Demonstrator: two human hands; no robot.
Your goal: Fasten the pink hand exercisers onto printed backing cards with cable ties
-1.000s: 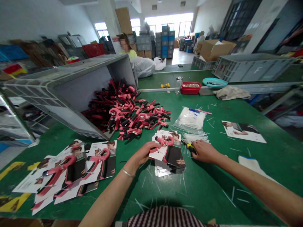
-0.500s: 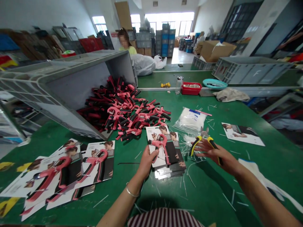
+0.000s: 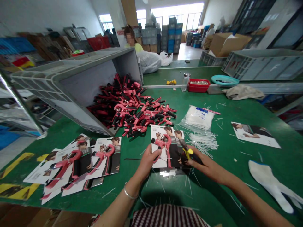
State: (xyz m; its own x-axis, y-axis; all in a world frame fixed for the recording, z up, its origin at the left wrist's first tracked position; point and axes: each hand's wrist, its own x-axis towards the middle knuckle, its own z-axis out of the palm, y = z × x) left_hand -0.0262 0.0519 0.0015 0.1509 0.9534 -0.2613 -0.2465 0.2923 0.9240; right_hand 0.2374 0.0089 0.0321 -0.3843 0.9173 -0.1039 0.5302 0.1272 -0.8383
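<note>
My left hand point(image 3: 147, 161) grips the lower left edge of a printed card point(image 3: 155, 130), its thumb on a red and black hand grip strengthener point(image 3: 167, 144) lying on that card. Below it rests a stack of similar cards point(image 3: 179, 135). My right hand point(image 3: 205, 164) is closed around yellow and black cutting pliers point(image 3: 189, 153), whose jaws point up and left beside the strengthener's card. White cable ties point(image 3: 204, 142) lie loose just beyond the right hand. On the left, several carded hand grip strengtheners point(image 3: 75, 164) overlap on the green table point(image 3: 132, 186).
A grey crate point(image 3: 56, 72) lies on its side, spilling a pile of hand grip strengtheners point(image 3: 142, 112). Behind the ties sits a clear bag of cable ties point(image 3: 198, 117). A single card point(image 3: 257, 135) and a white glove point(image 3: 270, 183) lie right. A person point(image 3: 132, 39) is across the table.
My right hand has moved left with the pliers, from over the cable ties to beside the card. The pliers' handles have closed together. The view has shifted slightly.
</note>
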